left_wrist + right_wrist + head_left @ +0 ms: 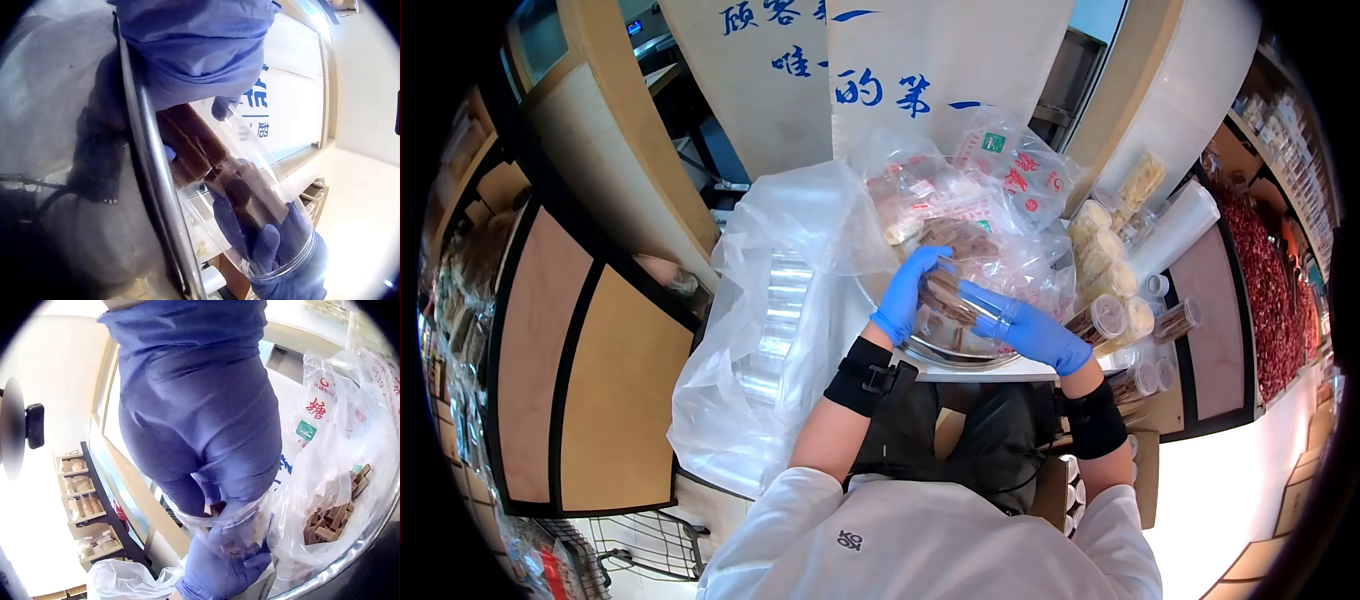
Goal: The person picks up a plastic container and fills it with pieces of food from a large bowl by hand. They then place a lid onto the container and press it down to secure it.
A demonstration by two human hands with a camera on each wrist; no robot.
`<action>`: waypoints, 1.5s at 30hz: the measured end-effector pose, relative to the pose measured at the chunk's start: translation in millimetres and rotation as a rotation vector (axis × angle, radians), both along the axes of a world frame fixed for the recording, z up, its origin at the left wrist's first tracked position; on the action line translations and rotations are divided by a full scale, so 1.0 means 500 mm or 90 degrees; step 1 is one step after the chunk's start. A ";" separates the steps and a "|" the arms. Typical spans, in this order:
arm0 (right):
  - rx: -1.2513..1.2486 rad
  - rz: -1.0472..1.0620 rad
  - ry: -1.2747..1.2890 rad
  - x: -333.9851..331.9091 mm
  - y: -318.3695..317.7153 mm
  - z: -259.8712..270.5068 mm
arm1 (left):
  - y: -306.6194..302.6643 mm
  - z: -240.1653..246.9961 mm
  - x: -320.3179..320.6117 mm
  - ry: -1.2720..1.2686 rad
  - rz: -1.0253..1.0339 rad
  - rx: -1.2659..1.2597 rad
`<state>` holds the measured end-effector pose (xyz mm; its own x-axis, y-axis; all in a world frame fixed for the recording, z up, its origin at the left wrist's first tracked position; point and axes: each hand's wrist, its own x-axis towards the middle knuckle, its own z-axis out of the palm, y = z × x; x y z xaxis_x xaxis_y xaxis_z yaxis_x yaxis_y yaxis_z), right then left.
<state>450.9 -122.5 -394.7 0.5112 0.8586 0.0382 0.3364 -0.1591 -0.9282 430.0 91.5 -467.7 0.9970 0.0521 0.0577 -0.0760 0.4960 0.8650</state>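
Note:
My blue-gloved left hand (910, 292) grips a clear plastic jar (948, 292) around its closed end and holds it tilted over a metal basin (965, 361). Long brown blocks (194, 140) lie lengthwise inside it. My right hand (1038, 336), also in a blue glove, reaches through the jar's open mouth. In the left wrist view its thumb and fingers stand on both sides of several brown blocks (253, 197) near the rim. More brown blocks (331, 525) sit in a clear plastic bag (300, 509) in the basin.
Left of the basin, a large translucent bag (725, 345) holds rows of clear jars (785, 300). Filled jars (1115, 275) crowd the right side beside a plastic roll (1180, 230). Printed bags (1020, 165) lie behind the basin. An open box (1145, 480) stands below, right of my legs.

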 end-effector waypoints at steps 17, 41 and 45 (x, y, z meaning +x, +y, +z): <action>-0.069 -0.125 0.131 -0.001 -0.026 0.029 | 0.001 0.008 -0.007 -0.004 -0.017 -0.034; -0.016 -0.111 -0.243 -0.005 -0.011 -0.054 | 0.000 0.006 -0.004 -0.053 -0.021 0.048; -0.076 -0.098 -0.219 -0.012 -0.008 -0.041 | 0.000 -0.006 0.004 -0.019 -0.039 0.041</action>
